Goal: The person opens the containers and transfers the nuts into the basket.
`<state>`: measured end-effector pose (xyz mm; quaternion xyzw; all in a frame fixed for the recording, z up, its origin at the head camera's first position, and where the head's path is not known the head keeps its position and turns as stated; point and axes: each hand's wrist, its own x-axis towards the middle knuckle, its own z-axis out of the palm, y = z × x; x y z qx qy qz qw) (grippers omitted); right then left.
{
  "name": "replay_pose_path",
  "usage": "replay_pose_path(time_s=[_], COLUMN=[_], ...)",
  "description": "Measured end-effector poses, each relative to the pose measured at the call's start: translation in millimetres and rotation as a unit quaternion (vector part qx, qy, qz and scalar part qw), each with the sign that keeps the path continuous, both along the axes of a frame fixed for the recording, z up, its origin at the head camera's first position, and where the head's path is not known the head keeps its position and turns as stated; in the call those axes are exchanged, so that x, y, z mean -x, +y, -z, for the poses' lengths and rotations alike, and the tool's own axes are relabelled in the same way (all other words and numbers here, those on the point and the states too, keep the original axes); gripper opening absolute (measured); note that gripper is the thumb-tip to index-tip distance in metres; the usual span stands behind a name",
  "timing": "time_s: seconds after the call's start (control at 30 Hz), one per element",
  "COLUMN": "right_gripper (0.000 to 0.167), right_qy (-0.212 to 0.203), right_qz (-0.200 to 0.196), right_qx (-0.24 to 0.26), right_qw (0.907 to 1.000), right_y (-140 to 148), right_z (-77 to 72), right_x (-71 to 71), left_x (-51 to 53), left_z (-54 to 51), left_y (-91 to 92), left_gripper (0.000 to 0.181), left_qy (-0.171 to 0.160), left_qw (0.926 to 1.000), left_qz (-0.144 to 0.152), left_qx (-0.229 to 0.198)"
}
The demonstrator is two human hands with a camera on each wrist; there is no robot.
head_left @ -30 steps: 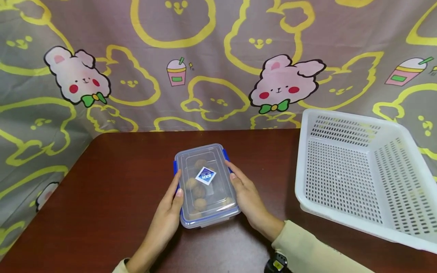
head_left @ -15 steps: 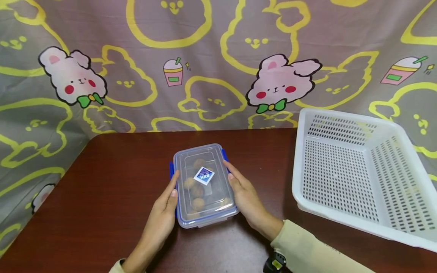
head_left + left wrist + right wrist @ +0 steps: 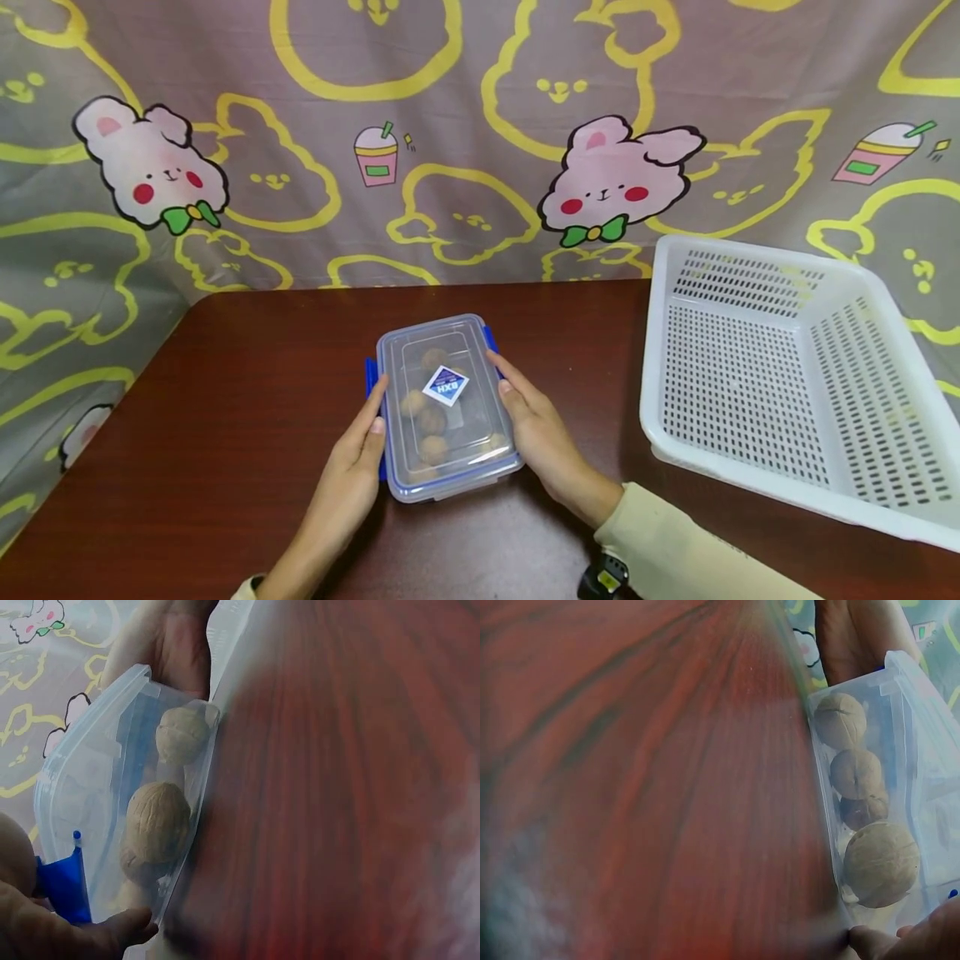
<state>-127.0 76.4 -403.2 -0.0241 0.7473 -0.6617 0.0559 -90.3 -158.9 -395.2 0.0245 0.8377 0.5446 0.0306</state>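
Note:
A clear lidded plastic container (image 3: pixel 454 433) with blue side latches and a diamond label holds several walnuts (image 3: pixel 157 825), also visible through its wall in the right wrist view. My left hand (image 3: pixel 341 479) grips its left side beside a blue latch (image 3: pixel 66 885) that stands out from the wall. On the opposite side, my right hand (image 3: pixel 547 442) holds the wall, fingers along the right latch and thumb near the lid's edge. Walnuts (image 3: pixel 881 864) lie close to the right hand's fingertips in the right wrist view. The undersides of both hands are partly hidden in the head view.
A white perforated basket (image 3: pixel 651 367) stands at the right of the dark red-brown table (image 3: pixel 225 417). Behind the table hangs a patterned cloth (image 3: pixel 465 83). A black watch-like device (image 3: pixel 603 577) is near the right sleeve.
The left blue latch has swung outward from the container's side. My left hand has shifted slightly left; the right keeps its hold. The head view has moved a little.

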Motion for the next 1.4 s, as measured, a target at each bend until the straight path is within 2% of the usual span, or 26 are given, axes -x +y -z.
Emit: replay_pose_path(time_s=[0.37, 0.5, 0.8, 1.0, 1.4], right_gripper=[0.047, 0.047, 0.047, 0.047, 0.047], right_qy=[-0.005, -0.003, -0.002, -0.006, -0.015], right_qz=[-0.001, 0.000, 0.003, -0.002, -0.004], right_qx=[0.013, 0.007, 0.002, 0.006, 0.007], right_qw=[0.9999, 1.0000, 1.0000, 1.0000, 0.9999], right_y=[0.6, 1.1, 1.7, 1.0, 2.2], right_z=[-0.6, -0.8, -0.9, -1.6, -3.2], right_x=[-0.8, -1.7, -1.7, -1.5, -1.8], left_x=[2.0, 2.1, 0.2, -0.3, -1.8], left_z=[-3.9, -3.7, -7.2, -6.4, -4.4], left_y=[-6.2, -7.1, -7.1, -5.5, 0.2], left_gripper=[0.051, 0.050, 0.052, 0.054, 0.063], left_qy=[-0.004, -0.014, -0.008, -0.026, -0.015], left_qw=[0.9988, 0.9984, 0.9981, 0.9986, 0.9997], left_qz=[-0.017, -0.021, -0.017, -0.017, -0.009], left_qx=[0.046, 0.051, 0.059, 0.042, 0.016])
